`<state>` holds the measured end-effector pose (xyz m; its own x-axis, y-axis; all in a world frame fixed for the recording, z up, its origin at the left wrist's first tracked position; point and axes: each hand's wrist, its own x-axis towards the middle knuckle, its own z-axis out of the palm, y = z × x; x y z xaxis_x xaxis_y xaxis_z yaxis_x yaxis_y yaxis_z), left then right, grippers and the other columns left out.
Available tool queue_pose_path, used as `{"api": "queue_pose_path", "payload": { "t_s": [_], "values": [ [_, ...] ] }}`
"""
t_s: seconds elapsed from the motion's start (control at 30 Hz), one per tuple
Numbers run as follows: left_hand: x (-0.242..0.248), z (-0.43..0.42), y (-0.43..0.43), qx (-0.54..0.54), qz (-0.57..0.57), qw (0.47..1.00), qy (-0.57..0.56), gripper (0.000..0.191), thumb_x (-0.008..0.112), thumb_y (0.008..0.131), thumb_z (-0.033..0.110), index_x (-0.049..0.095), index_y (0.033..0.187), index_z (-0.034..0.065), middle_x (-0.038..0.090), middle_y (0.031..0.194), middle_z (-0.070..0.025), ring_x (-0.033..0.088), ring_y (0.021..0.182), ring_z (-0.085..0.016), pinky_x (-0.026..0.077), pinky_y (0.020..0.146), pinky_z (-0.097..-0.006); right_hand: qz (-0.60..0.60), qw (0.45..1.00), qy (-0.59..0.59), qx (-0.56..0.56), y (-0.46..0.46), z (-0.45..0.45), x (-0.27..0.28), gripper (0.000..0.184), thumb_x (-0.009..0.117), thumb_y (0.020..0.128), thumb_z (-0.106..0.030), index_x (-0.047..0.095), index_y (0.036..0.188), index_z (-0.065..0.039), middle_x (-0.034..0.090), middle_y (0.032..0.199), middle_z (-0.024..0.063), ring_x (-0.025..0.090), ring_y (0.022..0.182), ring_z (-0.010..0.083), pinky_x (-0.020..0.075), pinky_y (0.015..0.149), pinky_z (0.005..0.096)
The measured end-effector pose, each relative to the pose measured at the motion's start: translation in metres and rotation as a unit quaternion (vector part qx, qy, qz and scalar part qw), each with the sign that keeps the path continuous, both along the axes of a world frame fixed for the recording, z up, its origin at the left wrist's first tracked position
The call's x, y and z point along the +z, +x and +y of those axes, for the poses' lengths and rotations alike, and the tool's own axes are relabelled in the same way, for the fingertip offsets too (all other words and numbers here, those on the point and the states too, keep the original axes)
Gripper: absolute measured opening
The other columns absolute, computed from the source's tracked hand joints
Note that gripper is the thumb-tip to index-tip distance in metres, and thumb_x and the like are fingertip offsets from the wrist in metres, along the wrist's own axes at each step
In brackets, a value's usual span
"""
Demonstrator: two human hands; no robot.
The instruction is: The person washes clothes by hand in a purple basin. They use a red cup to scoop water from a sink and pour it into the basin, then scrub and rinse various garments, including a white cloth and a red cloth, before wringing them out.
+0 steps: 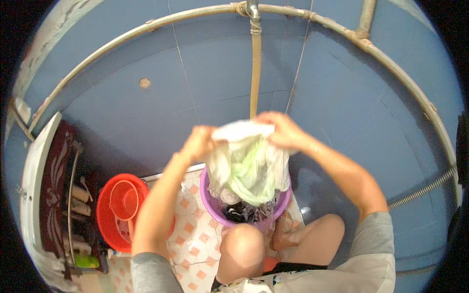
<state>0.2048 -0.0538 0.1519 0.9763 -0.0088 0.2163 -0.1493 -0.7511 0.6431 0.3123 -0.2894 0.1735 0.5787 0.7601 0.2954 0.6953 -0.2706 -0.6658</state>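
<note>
My left hand (203, 142) grips the left side of a wet white and pale green cloth garment (253, 168). The garment's right side is held in my right hand (284, 132). It hangs spread between them over a purple plastic basin (209, 205) on the floor. Black cloth (242, 212) and some lighter cloth lie in the basin, with water moving around them. The garment hides the back of the basin. Behind the hands, a beige ribbed hose (255, 73) hangs down from a metal tap (253, 11); its lower end is hidden.
A red plastic basin (106, 230) with a red dipper (126, 201) in it stands on the tiled floor at left. Beyond it is a shelf rack (75, 205) holding bottles. Blue tiled walls (220, 73) close in ahead and at right. My knees flank the purple basin's near side.
</note>
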Motion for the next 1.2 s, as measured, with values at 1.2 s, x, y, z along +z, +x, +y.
{"api": "queue_pose_path", "payload": {
  "t_s": [1.2],
  "values": [
    [0.205,0.142,-0.118,0.197,-0.314,0.814,-0.447,0.036,0.037,0.091,0.011,0.042,0.124,-0.0027,0.046,0.124,-0.0145,0.045,0.113,-0.021,0.038,0.098,-0.0352,-0.001,0.815,0.534,-0.227,0.075,-0.043,0.138,0.019,0.055,0.078,-0.004,0.063,0.095,0.000,0.063,0.085,0.0049,0.057,0.073,0.0109,0.0458,0.065,0.0248]
  ]
}}
